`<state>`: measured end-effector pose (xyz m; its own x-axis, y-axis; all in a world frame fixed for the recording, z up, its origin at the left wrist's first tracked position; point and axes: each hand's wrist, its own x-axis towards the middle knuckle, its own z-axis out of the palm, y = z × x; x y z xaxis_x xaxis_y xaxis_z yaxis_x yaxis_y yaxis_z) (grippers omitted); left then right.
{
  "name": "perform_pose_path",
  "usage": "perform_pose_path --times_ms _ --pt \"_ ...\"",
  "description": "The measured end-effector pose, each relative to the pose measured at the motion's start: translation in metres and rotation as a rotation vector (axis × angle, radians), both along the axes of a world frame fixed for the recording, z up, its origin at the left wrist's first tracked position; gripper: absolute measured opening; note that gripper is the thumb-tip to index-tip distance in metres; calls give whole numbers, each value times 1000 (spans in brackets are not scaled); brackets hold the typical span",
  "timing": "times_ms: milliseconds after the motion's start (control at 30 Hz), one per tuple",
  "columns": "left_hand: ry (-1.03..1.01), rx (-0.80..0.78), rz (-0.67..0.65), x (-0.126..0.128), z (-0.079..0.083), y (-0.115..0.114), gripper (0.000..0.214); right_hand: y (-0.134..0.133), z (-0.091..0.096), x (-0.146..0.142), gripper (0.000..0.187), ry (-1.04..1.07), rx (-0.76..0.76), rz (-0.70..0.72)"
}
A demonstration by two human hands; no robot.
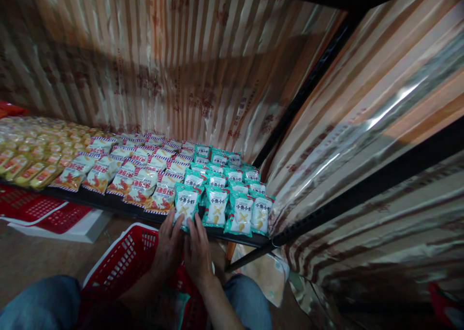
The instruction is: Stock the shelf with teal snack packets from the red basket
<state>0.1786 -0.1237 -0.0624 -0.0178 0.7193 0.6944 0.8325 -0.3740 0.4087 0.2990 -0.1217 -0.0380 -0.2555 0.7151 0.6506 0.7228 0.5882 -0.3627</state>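
Observation:
Both hands are at the shelf's front edge, at the lower end of a green and white snack bag (pixel 187 203). My left hand (pixel 169 240) has its fingertips on the bag's lower left corner, and my right hand (pixel 197 248) has its own on the lower right. The thumbs are hidden, but the bag appears gripped between the two hands. It leans with its printed front towards me. To its right, more green snack bags (pixel 240 214) lie in overlapping rows. On the left it borders white and orange snack bags (pixel 141 182) with striped edges.
Small yellow packs (pixel 32 168) fill the left of the black shelf (pixel 105 202). Beneath it, a red basket (pixel 121 257) stands between my knees, with a second red basket (pixel 68 216) farther left. A black shelf post (pixel 311 88) and striped wrapping sheets (pixel 203 64) bound the right and back.

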Motion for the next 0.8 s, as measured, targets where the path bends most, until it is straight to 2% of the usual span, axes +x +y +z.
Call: perform_pose_path --times_ms 300,600,800 --pt "49 -21 -17 9 6 8 54 13 -4 5 48 16 -10 -42" --pt "91 -5 -19 9 8 8 57 13 -9 5 54 31 -8 -21" --pt "82 -15 -57 7 12 11 59 8 -3 8 55 20 27 -14"
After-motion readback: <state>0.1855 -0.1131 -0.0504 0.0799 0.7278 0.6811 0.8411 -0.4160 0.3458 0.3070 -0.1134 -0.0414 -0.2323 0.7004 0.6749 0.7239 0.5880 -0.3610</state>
